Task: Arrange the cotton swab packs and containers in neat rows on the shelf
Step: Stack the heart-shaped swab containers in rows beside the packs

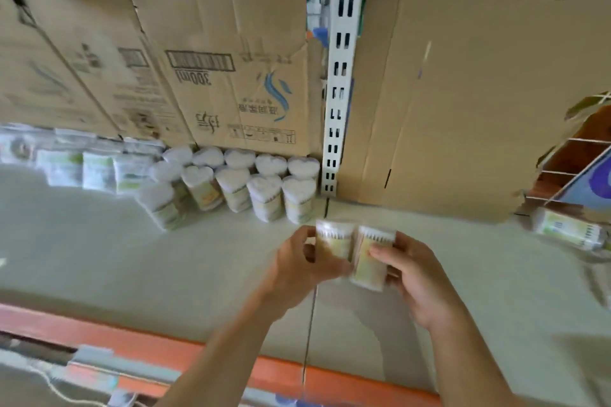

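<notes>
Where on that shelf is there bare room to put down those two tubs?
Bare shelf: in front of the heart-topped tubs, down to the orange edge; and right of the white post along the cardboard, up to the lone tub at far right. Crowded: back left, among tubs and flat packs. The held tubs hang between them.

Lighting is even, diffuse and moderately bright; the source is out of view. One soft grey shadow lies on the pale shelf (115, 258) beneath the forearms (238, 334). No glare. Motion blur is general: the cotton swab packs (66, 168) at left and the lying container (568, 231) at right smear worst, and the held containers (334, 246) are soft. The cardboard (215, 82) print is readable. Wide-angle distortion curves the orange shelf edge (165, 344).
</notes>
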